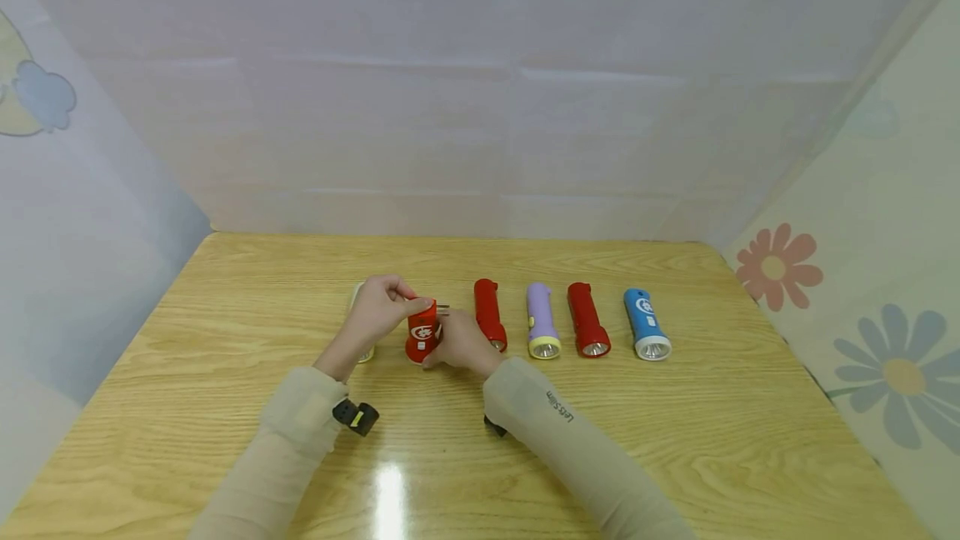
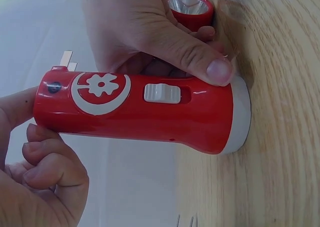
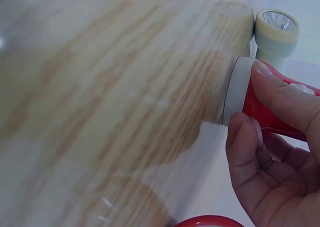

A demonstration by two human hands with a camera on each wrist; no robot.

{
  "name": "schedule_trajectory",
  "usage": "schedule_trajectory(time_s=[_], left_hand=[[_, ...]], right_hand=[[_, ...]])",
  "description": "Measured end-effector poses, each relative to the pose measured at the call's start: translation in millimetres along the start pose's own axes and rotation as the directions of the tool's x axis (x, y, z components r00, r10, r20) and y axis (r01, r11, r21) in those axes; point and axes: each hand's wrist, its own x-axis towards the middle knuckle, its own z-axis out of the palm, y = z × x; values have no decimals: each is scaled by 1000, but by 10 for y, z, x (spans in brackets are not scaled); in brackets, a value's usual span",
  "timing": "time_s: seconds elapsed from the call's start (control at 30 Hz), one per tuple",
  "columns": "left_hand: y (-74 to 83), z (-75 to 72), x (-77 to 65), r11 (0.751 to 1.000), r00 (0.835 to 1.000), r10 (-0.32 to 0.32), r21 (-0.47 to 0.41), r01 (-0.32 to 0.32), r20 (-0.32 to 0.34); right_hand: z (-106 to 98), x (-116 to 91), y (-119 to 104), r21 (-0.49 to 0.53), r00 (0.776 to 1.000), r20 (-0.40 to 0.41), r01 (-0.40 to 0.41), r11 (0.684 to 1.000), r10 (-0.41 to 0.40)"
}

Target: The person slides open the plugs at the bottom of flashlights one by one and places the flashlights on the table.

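A red flashlight (image 1: pixel 422 332) with a white rim stands upright on the table, lens end down, its slide switch and flower emblem facing the person. Metal plug prongs (image 2: pixel 65 60) stick out near its top. My left hand (image 1: pixel 378 307) holds the top end, the thumb on it and the other fingers curled. Lower down, my right hand (image 1: pixel 461 346) grips the head, with the thumb (image 3: pixel 267 77) on the front near the white rim. A pale green flashlight with a cream rim (image 3: pixel 277 42) is partly hidden behind my left hand in the head view.
To the right lie a red flashlight (image 1: pixel 487 311), a purple one with a yellow rim (image 1: pixel 539 311), another red one (image 1: pixel 587 315) and a blue one with a white rim (image 1: pixel 643 323). Pale cloth walls (image 1: pixel 450 123) border the wooden table (image 1: pixel 225 357).
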Motion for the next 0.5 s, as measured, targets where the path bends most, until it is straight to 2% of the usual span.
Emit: schedule_trajectory(time_s=[0.33, 0.5], left_hand=[[-24, 2, -10, 1000, 1000, 19, -4, -19, 8], [-62, -14, -11, 996, 995, 88, -25, -87, 41]], right_hand=[[-4, 0, 11, -5, 1000, 13, -6, 1000, 6], [-11, -2, 12, -20, 1000, 13, 0, 1000, 1]])
